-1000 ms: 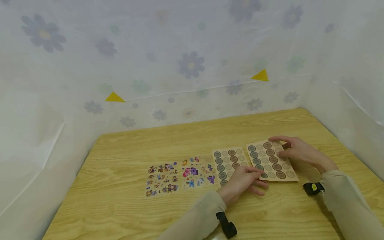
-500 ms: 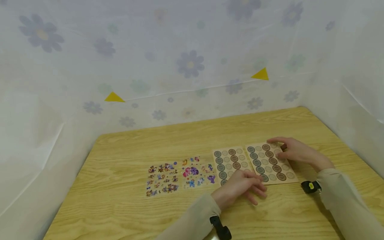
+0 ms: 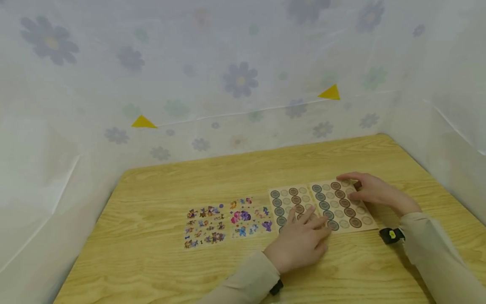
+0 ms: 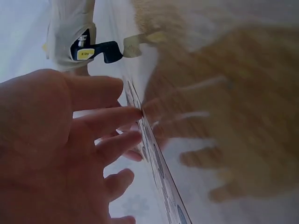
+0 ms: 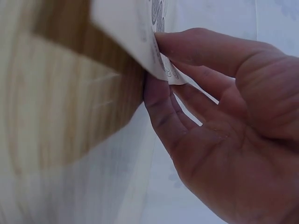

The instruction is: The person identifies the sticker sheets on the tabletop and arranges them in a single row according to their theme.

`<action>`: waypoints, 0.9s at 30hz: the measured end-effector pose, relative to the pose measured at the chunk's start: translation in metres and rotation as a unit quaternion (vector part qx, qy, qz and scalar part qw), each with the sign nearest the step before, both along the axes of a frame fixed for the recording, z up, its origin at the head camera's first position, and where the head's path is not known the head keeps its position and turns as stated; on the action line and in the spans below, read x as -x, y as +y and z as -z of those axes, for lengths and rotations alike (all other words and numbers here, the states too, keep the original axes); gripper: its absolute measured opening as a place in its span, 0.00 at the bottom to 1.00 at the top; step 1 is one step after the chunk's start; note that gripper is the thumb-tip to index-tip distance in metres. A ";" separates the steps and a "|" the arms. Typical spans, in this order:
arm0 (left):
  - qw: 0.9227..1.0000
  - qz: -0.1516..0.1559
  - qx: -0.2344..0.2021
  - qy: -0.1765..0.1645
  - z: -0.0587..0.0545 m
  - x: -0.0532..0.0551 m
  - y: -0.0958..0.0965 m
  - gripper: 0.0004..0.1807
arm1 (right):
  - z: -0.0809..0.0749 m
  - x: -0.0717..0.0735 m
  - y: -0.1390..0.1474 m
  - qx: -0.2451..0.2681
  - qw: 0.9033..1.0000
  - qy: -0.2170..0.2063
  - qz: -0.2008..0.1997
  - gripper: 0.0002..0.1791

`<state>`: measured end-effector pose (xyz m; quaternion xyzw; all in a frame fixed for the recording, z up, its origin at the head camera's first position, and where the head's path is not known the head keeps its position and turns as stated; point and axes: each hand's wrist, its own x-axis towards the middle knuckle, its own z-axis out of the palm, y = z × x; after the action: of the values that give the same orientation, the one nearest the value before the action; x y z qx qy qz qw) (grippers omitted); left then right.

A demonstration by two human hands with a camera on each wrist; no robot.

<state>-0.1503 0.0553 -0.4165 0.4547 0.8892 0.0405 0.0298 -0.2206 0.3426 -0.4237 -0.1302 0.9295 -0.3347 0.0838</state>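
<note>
Two tan sheets of round stickers lie side by side at the right of the table. My right hand [image 3: 379,194] pinches the right edge of the right sticker sheet [image 3: 338,211]. In the right wrist view the thumb is on the printed face of that sheet [image 5: 133,37] and a finger lies beneath its raised edge. My left hand [image 3: 298,245] is spread over the lower part of the left sticker sheet [image 3: 284,194], fingertips reaching the seam between the two sheets. Its lower stickers are hidden under the hand.
Left of the tan sheets lie a clear sheet of colourful pony stickers [image 3: 247,217] and a clear sheet of cartoon dog stickers [image 3: 205,228]. The wooden table [image 3: 152,261] is enclosed by white flowered curtains [image 3: 182,84] bearing two yellow triangles.
My left hand has moved off the right sheet and spread its fingers over the left one. The right sheet has come down and shifted slightly left, close beside the left sheet, still in my right hand.
</note>
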 end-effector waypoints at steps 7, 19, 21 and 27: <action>0.999 0.014 0.037 -0.018 0.000 0.002 -0.004 0.23 | 0.001 0.001 -0.002 -0.004 1.000 0.009 -0.002 0.32; 0.999 0.010 0.050 -0.020 0.000 0.005 0.000 0.23 | 0.005 0.001 0.010 -0.042 0.998 0.041 0.003 0.31; 0.998 0.010 0.052 -0.025 0.000 0.005 0.001 0.23 | 0.006 0.001 0.015 -0.041 0.998 0.043 0.001 0.31; 0.997 0.009 0.060 -0.048 -0.001 0.008 0.002 0.25 | 0.006 0.000 0.022 -0.034 0.998 0.044 -0.006 0.30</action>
<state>-0.1585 0.0577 -0.4160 0.4575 0.8835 0.0093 0.1002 -0.2210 0.3650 -0.4298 -0.1471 0.9425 -0.2960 0.0494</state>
